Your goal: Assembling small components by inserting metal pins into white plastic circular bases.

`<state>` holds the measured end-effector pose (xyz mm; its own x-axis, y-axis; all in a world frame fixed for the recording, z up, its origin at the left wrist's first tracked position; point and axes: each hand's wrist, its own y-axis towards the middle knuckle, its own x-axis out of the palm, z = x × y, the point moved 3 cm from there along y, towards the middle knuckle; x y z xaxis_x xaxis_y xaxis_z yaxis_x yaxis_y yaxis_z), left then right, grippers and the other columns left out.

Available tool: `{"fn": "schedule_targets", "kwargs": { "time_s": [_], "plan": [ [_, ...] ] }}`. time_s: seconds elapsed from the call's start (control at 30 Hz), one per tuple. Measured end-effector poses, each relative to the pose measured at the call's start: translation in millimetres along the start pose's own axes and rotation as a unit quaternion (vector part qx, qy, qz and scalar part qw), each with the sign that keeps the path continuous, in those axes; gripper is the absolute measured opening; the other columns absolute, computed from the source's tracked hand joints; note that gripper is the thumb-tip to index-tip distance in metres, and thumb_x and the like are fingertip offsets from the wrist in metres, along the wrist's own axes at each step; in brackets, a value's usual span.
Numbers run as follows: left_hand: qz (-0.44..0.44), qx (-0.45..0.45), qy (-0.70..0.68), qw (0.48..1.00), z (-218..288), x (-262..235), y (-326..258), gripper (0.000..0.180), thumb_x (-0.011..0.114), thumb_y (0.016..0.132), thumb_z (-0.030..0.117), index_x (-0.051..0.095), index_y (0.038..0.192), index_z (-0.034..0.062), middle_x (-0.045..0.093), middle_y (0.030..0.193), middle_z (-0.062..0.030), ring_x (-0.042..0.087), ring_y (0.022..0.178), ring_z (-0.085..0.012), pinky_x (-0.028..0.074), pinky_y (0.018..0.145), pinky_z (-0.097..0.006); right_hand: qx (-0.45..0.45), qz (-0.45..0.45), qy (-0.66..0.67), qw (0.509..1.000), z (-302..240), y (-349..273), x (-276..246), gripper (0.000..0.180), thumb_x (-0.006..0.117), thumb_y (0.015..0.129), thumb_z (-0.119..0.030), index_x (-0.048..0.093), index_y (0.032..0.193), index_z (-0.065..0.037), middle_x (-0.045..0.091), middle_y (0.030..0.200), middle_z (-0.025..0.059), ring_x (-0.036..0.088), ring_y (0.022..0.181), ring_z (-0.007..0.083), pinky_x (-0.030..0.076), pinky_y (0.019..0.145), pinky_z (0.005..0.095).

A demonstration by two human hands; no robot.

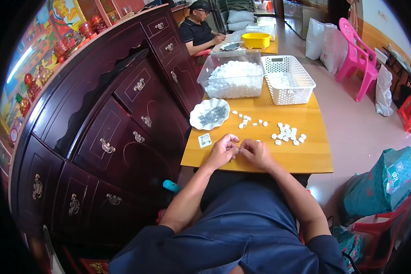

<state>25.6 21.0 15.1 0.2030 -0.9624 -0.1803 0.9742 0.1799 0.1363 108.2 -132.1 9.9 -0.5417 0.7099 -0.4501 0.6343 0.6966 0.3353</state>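
Observation:
My left hand [222, 150] and my right hand [256, 152] meet at the near edge of a yellow wooden table [306, 157], fingertips pinched together on something too small to make out. Small white plastic pieces [288, 134] lie in a loose group just beyond my right hand. More white pieces [248, 119] are scattered beyond both hands. A scalloped white dish [209, 114] holding tiny dark metal parts sits beyond my left hand. A small card [205, 140] lies left of my left hand.
A clear tub of white pieces [233, 75] and a white mesh basket [288, 78] stand at the table's far end. Another person [200, 28] sits beyond, near a yellow bowl [256, 40]. A dark wooden cabinet [123, 114] runs along the left. A pink chair [357, 55] and bags stand right.

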Motion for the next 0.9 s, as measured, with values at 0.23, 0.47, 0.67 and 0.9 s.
{"fn": "schedule_targets", "kwargs": {
  "time_s": [0.23,0.47,0.67,0.9],
  "plan": [
    [-0.007,0.036,0.006,0.999,5.0,2.2,2.2,0.016,0.064,0.091,0.000,0.066,0.107,-0.0013,0.066,0.082,0.0004,0.058,0.066,-0.0044,0.048,0.059,-0.021,0.147,-0.066,0.256,0.953,15.6,2.8,3.0,0.015,0.065,0.093,-0.019,0.065,0.088,-0.005,0.062,0.070,0.0001,0.057,0.061,0.0085,0.046,0.055,0.0259],
    [0.025,0.140,0.107,0.984,7.2,-0.2,0.2,0.009,0.064,0.092,0.002,0.071,0.099,0.0017,0.067,0.079,0.0023,0.056,0.063,-0.0034,0.047,0.058,-0.020,0.230,-0.107,0.414,0.874,19.0,1.8,6.3,0.011,0.066,0.095,-0.020,0.065,0.094,-0.010,0.061,0.075,-0.0033,0.054,0.061,0.0038,0.045,0.055,0.0190],
    [0.040,0.066,-0.007,0.997,2.2,-0.4,0.8,0.006,0.063,0.094,0.005,0.065,0.095,0.0003,0.062,0.073,0.0013,0.056,0.062,-0.0040,0.045,0.056,-0.020,0.205,-0.073,0.386,0.896,16.3,3.2,5.6,0.014,0.067,0.096,-0.022,0.064,0.095,-0.008,0.062,0.077,-0.0035,0.054,0.061,0.0041,0.045,0.056,0.0190],
    [0.002,-0.060,-0.014,0.998,-2.1,-3.4,-2.2,0.015,0.061,0.096,0.017,0.066,0.091,0.0046,0.060,0.068,0.0013,0.054,0.056,-0.0049,0.041,0.050,-0.020,0.129,-0.036,0.269,0.954,11.1,2.9,4.5,0.017,0.068,0.095,-0.021,0.066,0.091,-0.004,0.064,0.076,-0.0013,0.053,0.062,0.0054,0.044,0.056,0.0219]
  ]
}}
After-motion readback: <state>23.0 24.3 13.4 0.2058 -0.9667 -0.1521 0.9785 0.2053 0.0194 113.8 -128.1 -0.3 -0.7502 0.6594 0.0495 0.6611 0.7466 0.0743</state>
